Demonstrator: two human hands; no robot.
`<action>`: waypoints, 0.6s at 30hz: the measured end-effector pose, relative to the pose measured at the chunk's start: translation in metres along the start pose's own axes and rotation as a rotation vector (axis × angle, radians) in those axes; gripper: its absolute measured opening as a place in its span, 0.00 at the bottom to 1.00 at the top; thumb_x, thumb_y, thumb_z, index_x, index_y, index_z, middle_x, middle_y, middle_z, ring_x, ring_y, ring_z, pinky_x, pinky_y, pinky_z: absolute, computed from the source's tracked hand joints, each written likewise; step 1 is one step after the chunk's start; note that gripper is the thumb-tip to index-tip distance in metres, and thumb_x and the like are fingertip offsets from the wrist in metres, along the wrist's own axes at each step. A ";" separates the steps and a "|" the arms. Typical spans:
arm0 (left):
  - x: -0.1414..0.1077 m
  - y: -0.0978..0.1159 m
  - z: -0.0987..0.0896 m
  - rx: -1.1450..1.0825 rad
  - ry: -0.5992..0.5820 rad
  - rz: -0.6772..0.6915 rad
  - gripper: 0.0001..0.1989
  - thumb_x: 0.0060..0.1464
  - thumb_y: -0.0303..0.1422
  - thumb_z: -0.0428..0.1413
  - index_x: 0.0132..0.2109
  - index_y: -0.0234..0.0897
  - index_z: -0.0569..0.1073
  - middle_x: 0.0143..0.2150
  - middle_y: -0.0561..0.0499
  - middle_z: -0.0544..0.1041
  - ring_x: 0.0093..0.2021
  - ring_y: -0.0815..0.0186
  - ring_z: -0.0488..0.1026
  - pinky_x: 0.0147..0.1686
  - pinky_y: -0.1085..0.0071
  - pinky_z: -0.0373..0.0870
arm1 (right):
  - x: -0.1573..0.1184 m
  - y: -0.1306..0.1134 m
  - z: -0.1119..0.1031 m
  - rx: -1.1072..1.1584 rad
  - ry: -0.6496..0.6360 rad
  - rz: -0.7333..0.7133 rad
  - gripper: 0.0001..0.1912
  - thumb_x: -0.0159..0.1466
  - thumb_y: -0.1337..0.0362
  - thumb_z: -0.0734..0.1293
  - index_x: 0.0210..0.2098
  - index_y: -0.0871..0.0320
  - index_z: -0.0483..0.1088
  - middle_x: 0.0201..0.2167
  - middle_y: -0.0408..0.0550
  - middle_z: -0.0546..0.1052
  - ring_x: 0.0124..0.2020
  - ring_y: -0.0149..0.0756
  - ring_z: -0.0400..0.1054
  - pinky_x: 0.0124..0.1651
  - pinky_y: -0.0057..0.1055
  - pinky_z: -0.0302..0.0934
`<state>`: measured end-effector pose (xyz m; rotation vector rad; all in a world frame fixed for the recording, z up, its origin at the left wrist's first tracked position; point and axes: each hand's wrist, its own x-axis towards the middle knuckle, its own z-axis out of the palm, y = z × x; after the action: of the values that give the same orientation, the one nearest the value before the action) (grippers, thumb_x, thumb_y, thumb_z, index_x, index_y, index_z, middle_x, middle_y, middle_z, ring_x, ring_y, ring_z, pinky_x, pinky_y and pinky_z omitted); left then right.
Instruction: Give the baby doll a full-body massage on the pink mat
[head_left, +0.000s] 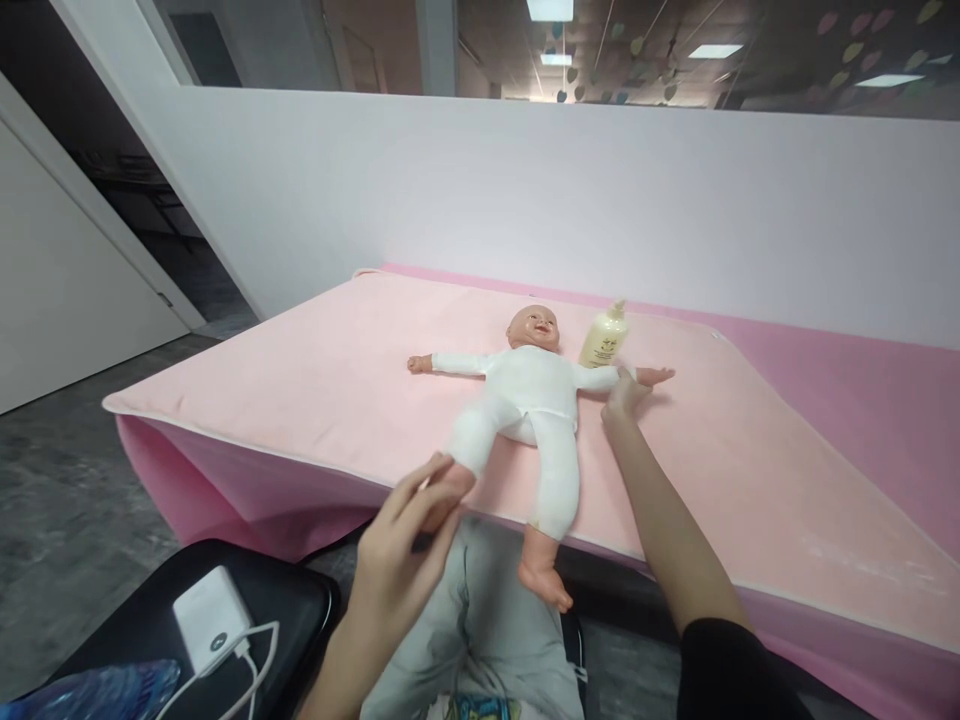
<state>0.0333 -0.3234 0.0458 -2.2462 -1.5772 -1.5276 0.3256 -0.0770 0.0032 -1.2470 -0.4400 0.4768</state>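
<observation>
Two bare hands are seen on one doll [534, 382]. Left hand [405, 545]: fingers curled, only partly closed, with the doll's near foot held between thumb and fingers; a gap is left below, between thumb and forefinger. Right hand [627, 395]: closed more tightly, wrapped around the doll's outstretched forearm just short of its wrist; the far fingers are partly hidden. Its forearm is bare up to a black sleeve [739, 670].

Doll laid on its back, face up, both arms spread wide, body and limbs covered in white. The held leg is bent outward and slightly blurred; the other is extended over the table edge, its bare foot above grey trousers [495, 590].

Just beside the doll's head and held arm, a pale yellow pump bottle [602, 340] is stood upright. All is supported by a light pink pad [322, 370], spread over a deeper pink cover [855, 395].

Near the left forearm, a black chair [307, 595] is occupied by a white device [212, 612] with a white cable [259, 660] plugged in; a bluish plastic bottle [112, 690] is seen at the corner. Beyond the table, a white wall [525, 190] is topped by a window [630, 50].
</observation>
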 end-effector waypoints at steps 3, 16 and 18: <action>0.050 -0.008 0.011 -0.053 -0.021 0.039 0.12 0.56 0.29 0.55 0.48 0.41 0.72 0.55 0.46 0.73 0.56 0.58 0.71 0.54 0.63 0.70 | -0.018 -0.012 0.005 -0.049 -0.137 -0.269 0.44 0.57 0.67 0.64 0.68 0.53 0.38 0.67 0.54 0.53 0.66 0.38 0.52 0.64 0.40 0.53; 0.076 -0.020 0.036 -0.141 -0.149 -0.012 0.19 0.56 0.29 0.53 0.55 0.39 0.70 0.57 0.45 0.73 0.58 0.58 0.70 0.55 0.61 0.69 | -0.020 -0.014 0.016 0.073 -0.513 -0.107 0.30 0.44 0.74 0.67 0.48 0.57 0.70 0.44 0.46 0.76 0.46 0.36 0.70 0.56 0.39 0.63; 0.051 -0.010 0.018 -0.090 -0.133 -0.028 0.19 0.56 0.31 0.54 0.56 0.41 0.70 0.57 0.45 0.73 0.57 0.58 0.71 0.55 0.62 0.71 | -0.006 -0.007 0.014 0.133 -0.331 -0.007 0.31 0.45 0.73 0.66 0.50 0.56 0.68 0.47 0.45 0.74 0.48 0.36 0.70 0.54 0.37 0.64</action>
<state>0.0403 -0.2730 0.0670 -2.4311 -1.6099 -1.5149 0.3139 -0.0715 0.0135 -1.0401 -0.6808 0.6997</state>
